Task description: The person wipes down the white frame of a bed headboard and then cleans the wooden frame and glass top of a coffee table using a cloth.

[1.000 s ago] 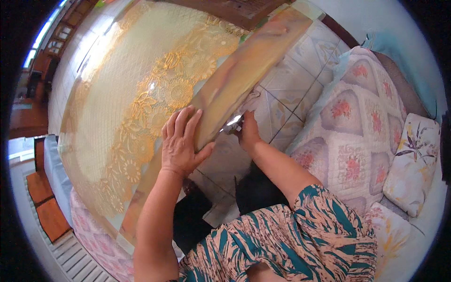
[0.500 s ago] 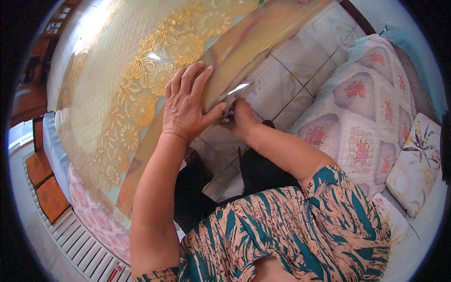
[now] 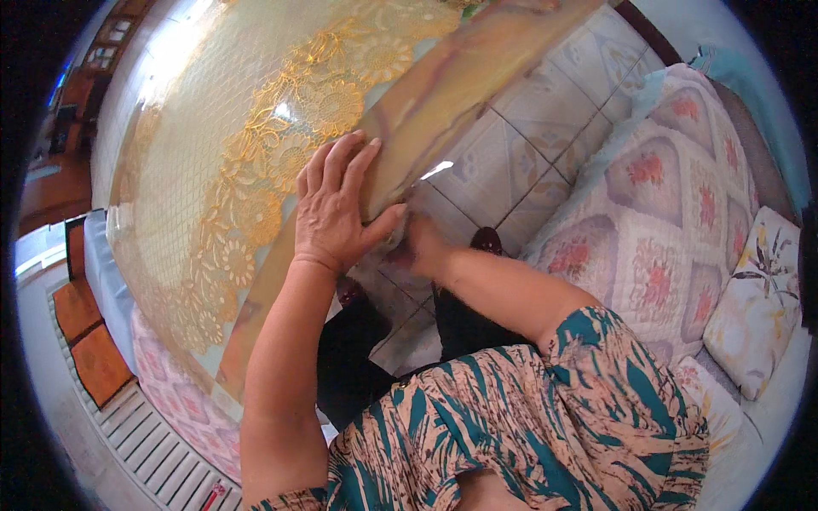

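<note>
Your left hand (image 3: 336,204) lies flat and open on the edge of the table (image 3: 443,94), fingers spread over the rim and the thumb hooked down over the side; it presses on the surface and grasps nothing. Your right hand (image 3: 422,247) sits just below that edge, tucked under the table's rim right beside your left thumb. Whether it is clenched on something or only touching the underside you cannot tell, because the edge and your left thumb hide the fingers.

You see the table running slantwise from lower left to upper right. Its top carries a clear cover over a lace cloth (image 3: 213,196) with golden flower patterns, and your left fingertips reach just onto that golden border. The brownish side band of the table runs beside your left hand and catches a bright spot of light near your right hand.

Below the table edge lies a tiled floor (image 3: 511,153) in pale squares. To your right, a sofa with a quilted cover (image 3: 656,221) of pink flowers stands near, with a pale cushion (image 3: 758,298) bearing a leaf print at its far end. Your patterned sleeve (image 3: 596,400) in teal and peach fills the lower part of the view.
</note>
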The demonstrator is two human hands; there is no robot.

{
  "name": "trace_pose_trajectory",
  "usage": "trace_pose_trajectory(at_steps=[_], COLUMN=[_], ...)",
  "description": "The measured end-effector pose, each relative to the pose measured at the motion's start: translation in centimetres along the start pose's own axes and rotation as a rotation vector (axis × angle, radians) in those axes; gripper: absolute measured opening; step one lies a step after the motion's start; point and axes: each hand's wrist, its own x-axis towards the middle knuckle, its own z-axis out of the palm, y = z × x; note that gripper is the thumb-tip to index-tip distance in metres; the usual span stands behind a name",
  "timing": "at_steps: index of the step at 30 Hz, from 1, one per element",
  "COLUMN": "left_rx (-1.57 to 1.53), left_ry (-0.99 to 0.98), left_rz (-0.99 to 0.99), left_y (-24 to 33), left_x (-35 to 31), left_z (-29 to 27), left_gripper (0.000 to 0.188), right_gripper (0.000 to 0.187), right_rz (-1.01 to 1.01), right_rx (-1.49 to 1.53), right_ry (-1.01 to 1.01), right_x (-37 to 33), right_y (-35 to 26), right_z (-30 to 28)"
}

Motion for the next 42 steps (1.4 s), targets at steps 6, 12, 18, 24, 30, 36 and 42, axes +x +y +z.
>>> trace_pose_trajectory(at_steps=[6, 12, 18, 24, 30, 36, 42], left_rx=[-0.011, -0.085, -0.157, -0.340, -0.372, -0.509, -0.776], left_ry=[0.040, 0.125, 0.157, 0.247, 0.724, 0.839, 0.873], left_rz=[-0.028, 0.050, -0.004, -0.533, -1.020, -1.326, -1.239], left_y=[-0.8, -2.0, -2.2, -8.1, -5.0, 3.0, 4.1], left_x=[-1.1, 0.1, 1.3, -9.7, -30.7, -39.2, -34.4], left_z=[0.2, 2.5, 6.4, 3.1, 1.3, 10.7, 15.0], left_gripper=[0.072, 0.069, 0.057, 0.035, 0.027, 0.023, 0.026], right_gripper=[0.037, 0.038, 0.032, 0.034, 0.031, 0.032, 0.029], right_rz=[0.136, 0.004, 0.182, 0.231, 0.424, 0.547, 0.372], right_rx=[0.214, 0.173, 0.411, 0.382, 0.437, 0.411, 0.389], right_ry=[0.719, 0.602, 0.330, 0.493, 0.325, 0.168, 0.232], right_x=[4.0, 5.4, 5.4, 5.8, 4.9, 8.7, 9.3], right_y=[-9.4, -9.6, -2.6, -1.6, 2.8, 4.1, -2.5], right_z=[-3.4, -6.0, -5.9, -4.9, -3.4, -2.1, -8.8])
